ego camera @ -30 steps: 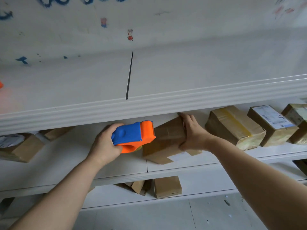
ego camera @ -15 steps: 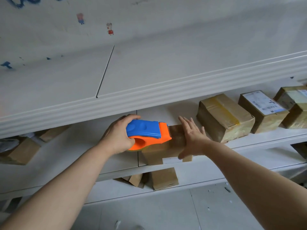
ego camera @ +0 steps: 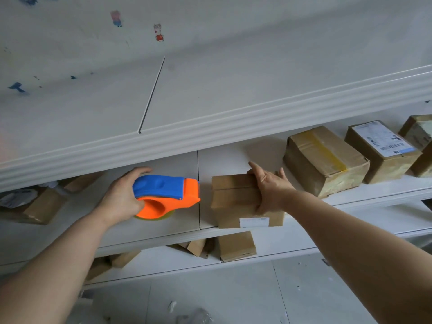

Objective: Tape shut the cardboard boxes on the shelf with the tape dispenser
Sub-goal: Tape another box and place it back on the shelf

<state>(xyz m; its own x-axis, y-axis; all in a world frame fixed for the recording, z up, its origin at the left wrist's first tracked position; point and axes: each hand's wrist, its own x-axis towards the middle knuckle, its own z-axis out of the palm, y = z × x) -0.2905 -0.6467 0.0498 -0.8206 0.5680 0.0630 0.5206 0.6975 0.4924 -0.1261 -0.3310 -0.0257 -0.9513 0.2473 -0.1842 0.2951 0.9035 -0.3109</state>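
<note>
A small brown cardboard box [ego camera: 233, 199] lies flat on the middle shelf [ego camera: 173, 228], its top flaps closed with a seam across. My right hand [ego camera: 271, 188] rests on its right side, fingers spread over the top and thumb down the front. My left hand [ego camera: 121, 195] grips the blue and orange tape dispenser [ego camera: 166, 195], which hovers just left of the box with its orange nose a short gap from the box's left edge.
Three taped boxes [ego camera: 325, 160] stand at the right of the same shelf, and open boxes [ego camera: 42, 206] sit at its left. The upper shelf's thick front edge [ego camera: 210, 127] overhangs the work area. More boxes [ego camera: 236, 246] lie on the lower shelf.
The box went from tilted to lying flat on the shelf. The dispenser drew back left off the box, leaving a gap. My right hand shifted to the box's right side.
</note>
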